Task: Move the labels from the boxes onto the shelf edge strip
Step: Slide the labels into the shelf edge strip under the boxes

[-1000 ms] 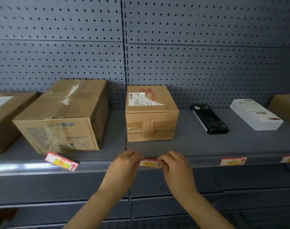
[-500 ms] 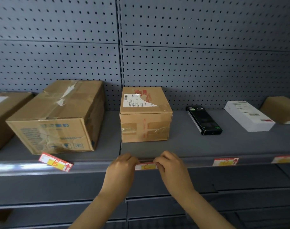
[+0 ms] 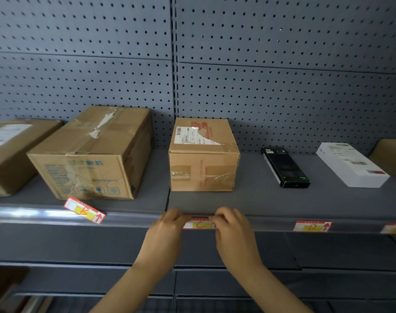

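Both hands have stayed at the shelf edge strip (image 3: 133, 219): left hand (image 3: 167, 231) and right hand (image 3: 232, 230) with curled fingers pinching the label (image 3: 199, 224) ends. Left, a tilted label (image 3: 85, 210) rests below the large box (image 3: 90, 154).

Left hand (image 3: 167, 229) and right hand (image 3: 232, 229) pinching a red-and-yellow label (image 3: 199, 224) at the shelf edge strip (image 3: 267, 223), small cardboard box (image 3: 202, 159) behind

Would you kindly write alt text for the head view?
Left hand and right hand pinch the ends of a label on the shelf edge strip, below a small cardboard box. Another label lies loose, askew, left.
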Demonstrator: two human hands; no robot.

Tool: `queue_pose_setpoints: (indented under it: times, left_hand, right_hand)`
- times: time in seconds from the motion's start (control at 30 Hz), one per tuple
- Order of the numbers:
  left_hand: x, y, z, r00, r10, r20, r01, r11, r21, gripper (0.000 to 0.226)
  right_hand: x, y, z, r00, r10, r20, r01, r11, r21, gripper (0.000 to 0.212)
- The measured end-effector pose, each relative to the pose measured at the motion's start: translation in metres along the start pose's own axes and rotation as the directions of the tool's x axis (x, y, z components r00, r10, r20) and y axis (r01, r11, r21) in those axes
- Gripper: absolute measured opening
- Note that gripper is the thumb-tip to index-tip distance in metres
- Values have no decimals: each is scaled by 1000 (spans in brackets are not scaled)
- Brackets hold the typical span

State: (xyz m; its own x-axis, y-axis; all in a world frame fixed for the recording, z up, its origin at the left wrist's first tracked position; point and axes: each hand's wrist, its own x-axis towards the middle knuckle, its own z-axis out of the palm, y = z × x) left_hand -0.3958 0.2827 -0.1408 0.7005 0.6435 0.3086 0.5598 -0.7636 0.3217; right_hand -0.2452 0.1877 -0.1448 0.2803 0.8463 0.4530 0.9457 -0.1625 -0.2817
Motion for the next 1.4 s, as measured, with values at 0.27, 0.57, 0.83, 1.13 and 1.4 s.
queue_pose_setpoints:
  times: [0.27,0.57,0.83,1.13,1.4]
  left_hand:
    - [-33,-16,-5,999,-2,41,1,999,38,62]
    - [-54,-107,-87,960,-208,-187,227,970,86,36]
    - [-51,-209,-126,986,-114,-122,125,989,82,50]
    - [-43,-242,-138,987,147,-70,-148,989,-18,28]
    - [-39,-248,-135,995,100,-19,-100,995,9,24]
  right_hand:
    - [0,-39,16,991,-125,39,122,990,74,33]
    - [31,-139,56,981,-194,24,181,948,262,23]
    - [66,-222,105,1000,-8,-8,10,966,259,12]
    - [72,-254,114,984,169,-50,-162,980,114,19]
    - [73,-256,112,992,127,5,-127,991,33,15]
